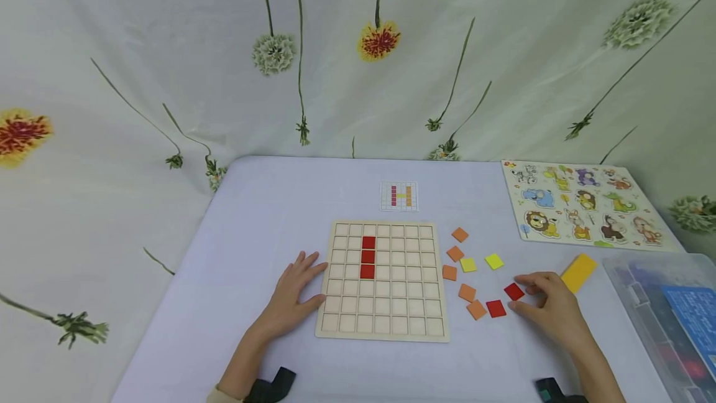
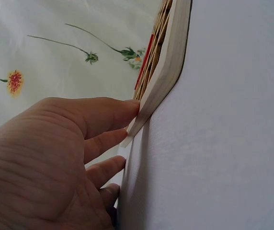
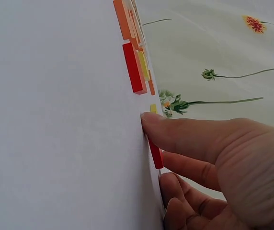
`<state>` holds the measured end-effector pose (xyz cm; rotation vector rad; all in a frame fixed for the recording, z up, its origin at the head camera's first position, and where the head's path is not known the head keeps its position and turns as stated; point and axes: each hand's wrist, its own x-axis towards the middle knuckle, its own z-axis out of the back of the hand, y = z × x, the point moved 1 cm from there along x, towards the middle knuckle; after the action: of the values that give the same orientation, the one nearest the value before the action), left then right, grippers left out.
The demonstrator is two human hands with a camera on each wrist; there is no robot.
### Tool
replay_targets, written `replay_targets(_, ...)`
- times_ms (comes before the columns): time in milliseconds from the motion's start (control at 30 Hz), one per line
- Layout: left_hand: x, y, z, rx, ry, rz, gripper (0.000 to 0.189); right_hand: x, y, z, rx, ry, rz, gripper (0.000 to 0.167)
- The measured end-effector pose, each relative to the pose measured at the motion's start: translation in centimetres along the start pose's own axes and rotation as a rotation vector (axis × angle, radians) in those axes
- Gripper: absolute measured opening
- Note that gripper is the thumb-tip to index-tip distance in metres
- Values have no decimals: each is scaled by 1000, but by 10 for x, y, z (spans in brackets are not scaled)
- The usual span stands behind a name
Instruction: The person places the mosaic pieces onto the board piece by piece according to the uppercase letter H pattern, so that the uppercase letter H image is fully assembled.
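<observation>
A wooden grid board (image 1: 383, 328) lies flat on the table, with three red tiles (image 1: 367, 257) in a column in its upper left cells. My left hand (image 1: 299, 285) rests flat on the table, its straight fingers (image 2: 106, 112) against the board's left edge (image 2: 168, 62). To the right of the board, my right hand (image 1: 528, 294) pinches a red tile (image 1: 513, 291) lying on the table between thumb (image 3: 175, 129) and fingers; the same tile (image 3: 156, 154) shows under the thumb. A second red tile (image 1: 495, 308) lies just to its left.
Several orange tiles (image 1: 467, 293) and two yellow ones (image 1: 494, 260) are scattered right of the board. A small pattern card (image 1: 399, 196) lies behind it. An animal puzzle (image 1: 582, 204), a yellow-orange block (image 1: 578, 271) and a clear plastic box (image 1: 665, 316) occupy the right side.
</observation>
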<state>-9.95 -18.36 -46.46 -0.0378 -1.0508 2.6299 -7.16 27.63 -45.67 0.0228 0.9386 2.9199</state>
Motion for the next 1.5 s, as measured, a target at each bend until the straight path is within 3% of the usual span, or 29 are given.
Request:
replay_targets(567,-2,5,-1,-13,-6,-22,56,0,4,-3,-8,-14,-110,31)
replay_targets(800,0,6,-2,-27,1,-27,56,-2,13,1,-32,-22,-142,34)
replay_targets(1167,-1,3,-1,-31,3,-1,56,6,70,7,69,-54,55,30)
replay_targets(1500,0,4,-1,-31,12,8,56,25,128,-26,221,26,231,27)
